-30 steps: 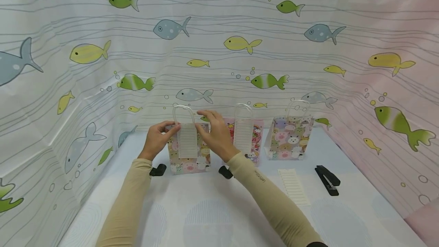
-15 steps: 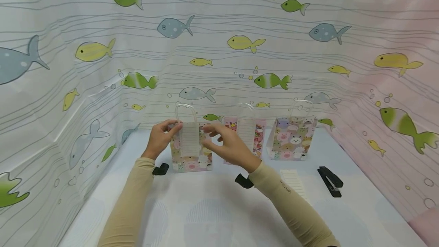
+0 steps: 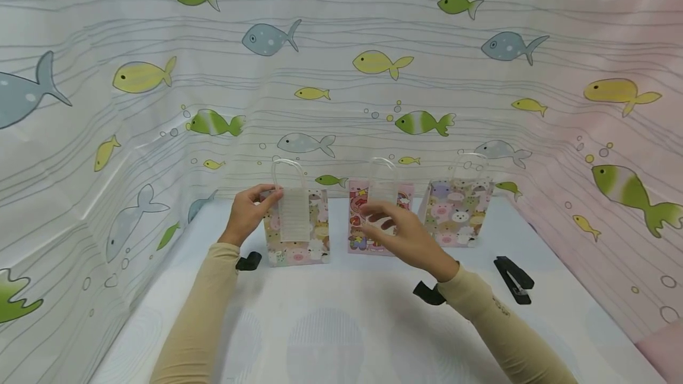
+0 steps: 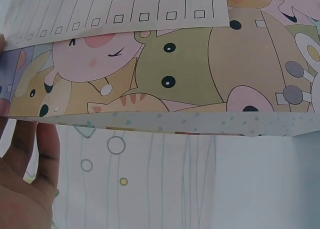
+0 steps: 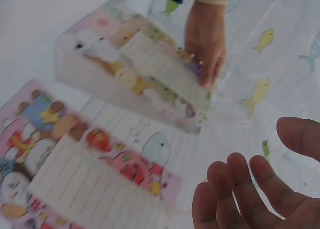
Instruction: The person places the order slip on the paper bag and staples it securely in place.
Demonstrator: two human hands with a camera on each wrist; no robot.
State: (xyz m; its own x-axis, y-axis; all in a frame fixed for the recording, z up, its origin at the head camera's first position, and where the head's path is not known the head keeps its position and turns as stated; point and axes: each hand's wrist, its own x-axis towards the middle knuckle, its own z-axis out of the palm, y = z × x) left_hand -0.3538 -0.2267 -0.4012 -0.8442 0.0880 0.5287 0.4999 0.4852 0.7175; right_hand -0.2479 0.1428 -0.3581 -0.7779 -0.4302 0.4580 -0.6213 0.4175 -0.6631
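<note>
My left hand (image 3: 247,213) pinches the top edge of the left gift bag (image 3: 320,224), thumb in front and fingers behind, near the upper left corner of a lined checklist (image 3: 294,215). That bag has a cartoon-animal print and stands upright; small boxes run along the checklist's edge (image 4: 145,17). Holding nothing, my right hand (image 3: 408,236) hovers before the pink middle gift bag (image 3: 358,236), fingers bent loosely and thumb apart in the right wrist view. This middle bag also bears a checklist (image 5: 95,189) on its front, partly hidden by the hand in the head view.
A third gift bag (image 3: 456,212), animal-printed, stands at the right, its thin pale handle upright. A black stapler (image 3: 513,280) lies on the table's right side. Fish-patterned sheeting (image 3: 341,117) walls in the back and sides of the white table (image 3: 320,354).
My right hand has left the left bag's checklist and moved right and nearer to me. My left hand keeps its pinch. The loose checklist on the table is now covered by my right arm.
</note>
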